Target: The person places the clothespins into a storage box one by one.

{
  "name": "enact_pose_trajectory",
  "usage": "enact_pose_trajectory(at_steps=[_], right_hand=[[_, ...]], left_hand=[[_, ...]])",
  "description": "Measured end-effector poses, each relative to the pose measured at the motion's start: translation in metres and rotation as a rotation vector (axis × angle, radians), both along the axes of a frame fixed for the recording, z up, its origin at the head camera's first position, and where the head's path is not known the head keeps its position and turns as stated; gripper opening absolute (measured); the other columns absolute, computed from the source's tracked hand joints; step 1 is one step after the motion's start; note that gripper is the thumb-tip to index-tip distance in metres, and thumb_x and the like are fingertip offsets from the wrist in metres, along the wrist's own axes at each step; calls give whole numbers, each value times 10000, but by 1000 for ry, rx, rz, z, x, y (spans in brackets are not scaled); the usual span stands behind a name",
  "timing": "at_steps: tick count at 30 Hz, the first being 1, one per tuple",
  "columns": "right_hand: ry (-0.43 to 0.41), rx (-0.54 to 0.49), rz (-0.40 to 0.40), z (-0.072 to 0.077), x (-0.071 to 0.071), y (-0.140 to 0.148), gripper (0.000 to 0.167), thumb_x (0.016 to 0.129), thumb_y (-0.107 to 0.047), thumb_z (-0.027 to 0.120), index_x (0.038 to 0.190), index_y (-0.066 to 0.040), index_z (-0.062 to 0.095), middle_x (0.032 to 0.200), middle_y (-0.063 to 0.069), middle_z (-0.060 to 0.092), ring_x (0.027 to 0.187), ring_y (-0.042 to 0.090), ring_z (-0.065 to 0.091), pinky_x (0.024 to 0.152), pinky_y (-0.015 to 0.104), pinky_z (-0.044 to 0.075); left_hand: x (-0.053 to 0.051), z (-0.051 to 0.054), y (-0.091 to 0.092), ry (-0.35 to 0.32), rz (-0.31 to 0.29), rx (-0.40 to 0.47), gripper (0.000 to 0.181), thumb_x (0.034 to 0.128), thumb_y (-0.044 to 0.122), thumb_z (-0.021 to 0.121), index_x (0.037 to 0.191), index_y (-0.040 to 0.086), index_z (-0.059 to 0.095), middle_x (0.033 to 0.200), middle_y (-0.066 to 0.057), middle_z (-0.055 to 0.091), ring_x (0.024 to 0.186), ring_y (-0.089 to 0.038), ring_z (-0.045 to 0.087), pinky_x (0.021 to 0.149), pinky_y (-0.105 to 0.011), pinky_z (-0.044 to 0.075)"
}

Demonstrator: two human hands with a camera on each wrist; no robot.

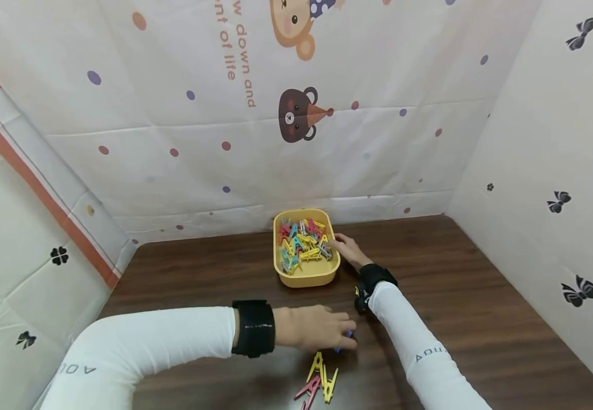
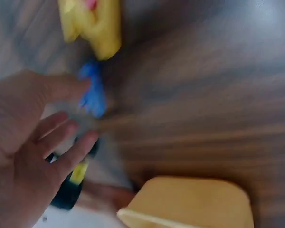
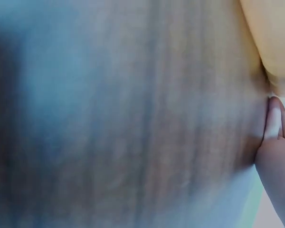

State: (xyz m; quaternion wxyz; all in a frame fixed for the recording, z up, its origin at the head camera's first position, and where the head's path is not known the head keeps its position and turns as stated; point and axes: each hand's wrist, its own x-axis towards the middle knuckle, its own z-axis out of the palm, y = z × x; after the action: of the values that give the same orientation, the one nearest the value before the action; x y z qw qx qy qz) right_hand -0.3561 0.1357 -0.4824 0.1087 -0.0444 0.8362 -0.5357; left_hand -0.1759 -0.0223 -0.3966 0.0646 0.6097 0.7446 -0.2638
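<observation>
My left hand (image 1: 319, 327) reaches over a blue clothespin (image 2: 93, 90) on the table, thumb against it and the other fingers spread apart. Just in front lie yellow clothespins (image 1: 329, 385) and pink clothespins (image 1: 313, 387) in a loose group. At the back of the table, my right hand (image 1: 349, 249) holds the right side of a yellow basket (image 1: 307, 280), one fingertip over the rim and other fingers outside the wall. Inside the basket is a pile of clothespins (image 1: 301, 242) in yellow, teal, pink and grey. The right wrist view is blurred and shows only part of that hand.
The dark wooden table (image 1: 199, 267) meets a patterned cloth wall (image 1: 199, 188) close behind the basket. More cloth rises at the left and right sides. Each wrist carries a black strap (image 1: 253, 328), and the right forearm (image 1: 419, 347) stretches along the basket's right front.
</observation>
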Motion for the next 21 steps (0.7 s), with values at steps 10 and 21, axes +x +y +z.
enact_pose_trajectory(at_steps=[10, 21], right_hand=[[-160, -45, 76, 14, -16, 6, 740, 1078, -453, 437, 1617, -7, 195, 1665, 248, 216, 1550, 403, 227, 1261, 553, 224], [-208, 6, 95, 18, -20, 3, 698, 1078, -387, 425, 1596, 36, 226, 1631, 261, 277, 1515, 400, 300, 1246, 524, 270]], left_hand=[[-1, -27, -41, 132, 58, 16, 383, 1005, 255, 666, 1375, 313, 585, 1350, 88, 606, 1179, -50, 618, 821, -174, 567], [-55, 48, -40, 56, 402, 388, 182, 1026, 320, 634, 1087, 162, 700, 967, 26, 727, 803, -113, 685, 664, -234, 574]])
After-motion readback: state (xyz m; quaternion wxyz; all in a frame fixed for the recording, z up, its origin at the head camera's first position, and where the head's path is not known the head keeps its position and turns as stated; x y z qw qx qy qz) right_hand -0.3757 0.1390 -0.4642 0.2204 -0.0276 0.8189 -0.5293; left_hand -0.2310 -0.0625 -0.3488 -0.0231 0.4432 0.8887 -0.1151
